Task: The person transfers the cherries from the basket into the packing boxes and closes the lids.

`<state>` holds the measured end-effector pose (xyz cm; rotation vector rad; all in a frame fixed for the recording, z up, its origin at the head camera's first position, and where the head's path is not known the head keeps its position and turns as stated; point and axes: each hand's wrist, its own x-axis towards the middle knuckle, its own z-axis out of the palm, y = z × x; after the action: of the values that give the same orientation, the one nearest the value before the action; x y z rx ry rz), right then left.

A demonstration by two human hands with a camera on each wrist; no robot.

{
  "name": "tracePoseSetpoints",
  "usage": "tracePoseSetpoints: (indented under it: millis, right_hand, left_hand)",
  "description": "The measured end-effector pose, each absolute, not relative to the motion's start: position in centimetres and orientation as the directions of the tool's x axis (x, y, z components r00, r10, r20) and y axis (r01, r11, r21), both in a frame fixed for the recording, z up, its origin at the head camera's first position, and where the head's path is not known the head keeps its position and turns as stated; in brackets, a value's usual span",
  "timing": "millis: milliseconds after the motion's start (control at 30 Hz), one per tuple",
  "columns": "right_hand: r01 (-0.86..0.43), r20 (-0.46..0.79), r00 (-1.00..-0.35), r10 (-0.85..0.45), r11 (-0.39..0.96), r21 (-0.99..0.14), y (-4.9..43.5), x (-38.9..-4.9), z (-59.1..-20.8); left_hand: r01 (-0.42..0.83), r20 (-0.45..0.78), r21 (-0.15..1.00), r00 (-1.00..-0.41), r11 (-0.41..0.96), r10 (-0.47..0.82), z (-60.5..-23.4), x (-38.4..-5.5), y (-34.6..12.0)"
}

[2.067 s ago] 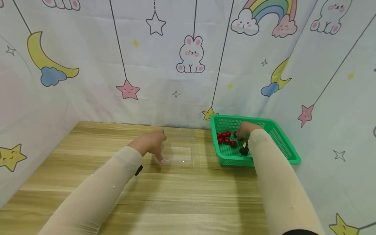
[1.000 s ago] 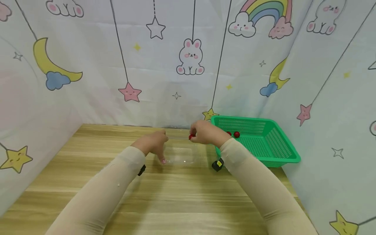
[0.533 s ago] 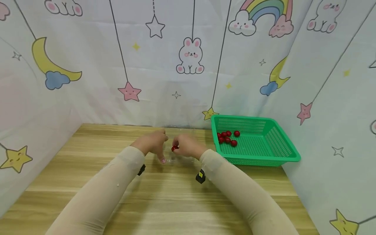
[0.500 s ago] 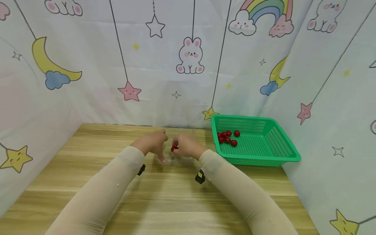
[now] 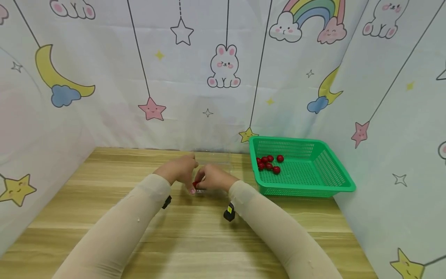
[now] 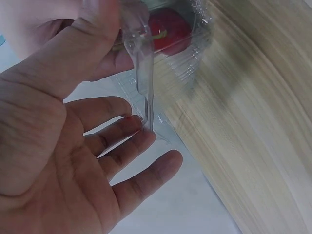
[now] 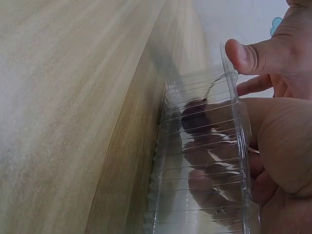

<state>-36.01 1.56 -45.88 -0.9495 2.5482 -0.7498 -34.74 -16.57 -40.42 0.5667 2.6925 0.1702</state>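
My left hand [image 5: 179, 168] spans the left end of a clear plastic box [image 5: 217, 157], thumb at the near corner and fingertips at the far one. Down inside that box, my right hand [image 5: 214, 178] pinches a red cherry [image 6: 173, 31] low by the left end. The cherry's greenish stem shows in the left wrist view, where the left fingertips [image 6: 146, 134] touch the box rim. Through the ribbed wall in the right wrist view, the right fingers [image 7: 200, 180] appear inside the box.
To the right stands a green slotted basket [image 5: 303, 190] with several red cherries [image 5: 269, 166] gathered at its left side. A printed curtain [image 5: 174, 128] hangs behind and beside the wooden table [image 5: 195, 240]. Each wrist carries a small black camera [image 5: 229, 213].
My right hand has brought one cherry from the basket to the box, then lowered it left toward the near left corner. The left hand has stayed at the box.
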Motion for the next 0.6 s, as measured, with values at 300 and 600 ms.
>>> tracePoseSetpoints:
  millis: [300, 600]
  right_hand:
    - [-0.5, -0.121, -0.722, -0.681, 0.634, -0.59, 2.2, -35.9, -45.3]
    - [-0.455, -0.101, -0.796, -0.597, 0.699, -0.552, 5.5, -35.7, -40.0]
  left_hand:
    - [0.363, -0.347, 0.179, -0.846, 0.914, 0.405, -40.6, -34.9, -16.4]
    - [0.326, -0.359, 0.215, -0.85, 0.92, 0.385, -40.7, -34.9, -16.5]
